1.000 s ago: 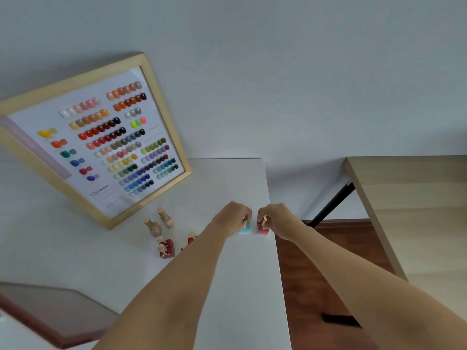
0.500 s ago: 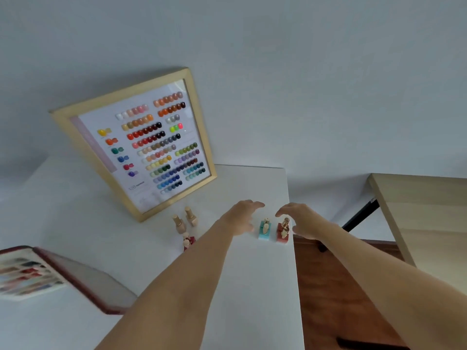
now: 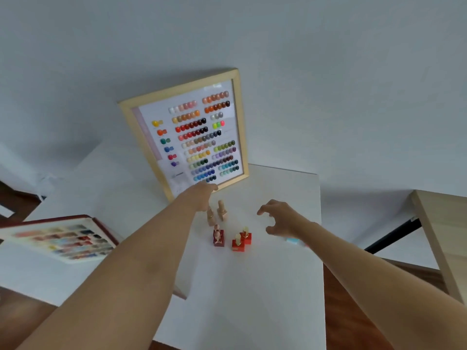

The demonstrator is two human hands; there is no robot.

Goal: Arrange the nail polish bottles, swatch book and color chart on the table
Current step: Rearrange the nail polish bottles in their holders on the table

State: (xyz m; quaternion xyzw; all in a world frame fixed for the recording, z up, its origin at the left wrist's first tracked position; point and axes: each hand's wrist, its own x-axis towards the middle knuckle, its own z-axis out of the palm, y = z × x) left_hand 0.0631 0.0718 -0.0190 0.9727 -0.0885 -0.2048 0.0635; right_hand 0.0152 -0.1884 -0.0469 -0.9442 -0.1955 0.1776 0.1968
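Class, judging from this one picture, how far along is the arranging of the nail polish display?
Looks done: the color chart leans against the wall, and the swatch book lies open. In hand: nothing; left hand and right hand hover empty. Left: the tan bottles and red bottles stand in a loose cluster.

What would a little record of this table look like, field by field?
surface: white table
chart: wood-framed nail colour chart, leaning on the wall
book: open red-covered swatch book, far left
bottles: two beige bottles; dark red bottle; two red bottles
left hand: open, holds nothing
right hand: open, holds nothing
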